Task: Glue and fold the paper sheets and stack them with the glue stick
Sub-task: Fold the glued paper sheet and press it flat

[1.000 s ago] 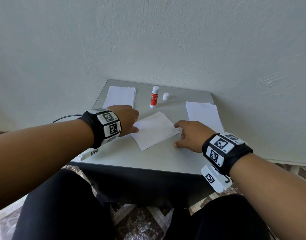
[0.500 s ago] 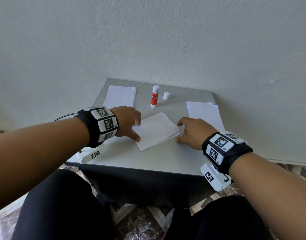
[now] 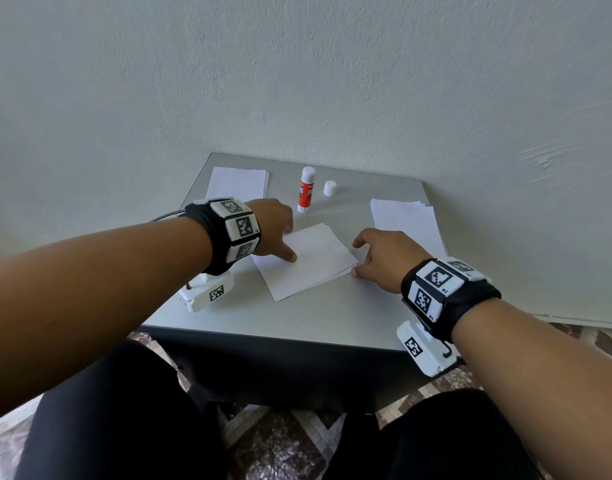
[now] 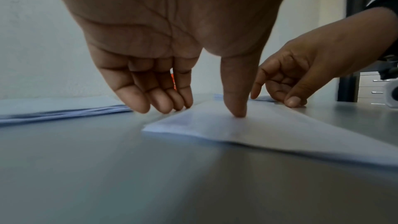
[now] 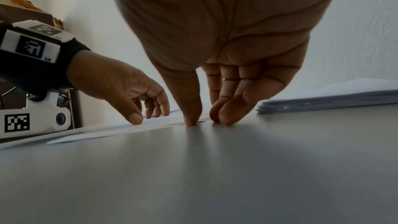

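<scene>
A folded white sheet [image 3: 311,263] lies askew in the middle of the grey table [image 3: 297,317]. My left hand [image 3: 289,240] presses its straight thumb [image 4: 234,101] down on the sheet's left part [image 4: 280,130], while the other fingertips [image 4: 163,101] touch the table beside it. My right hand [image 3: 358,258] stands on its fingertips at the sheet's right corner; the thumb [image 5: 190,111] meets the paper's edge [image 5: 107,132]. A red and white glue stick [image 3: 306,190] stands uncapped at the back, its white cap [image 3: 329,188] beside it.
A pile of white sheets [image 3: 238,183] lies at the table's back left, another pile [image 3: 405,223] at the right edge. The wall stands right behind the table. My dark-clad knees are below the front edge.
My left hand has moved right from the sheet's left corner, and its thumb now rests on the paper. The right hand has shifted a little at the right corner.
</scene>
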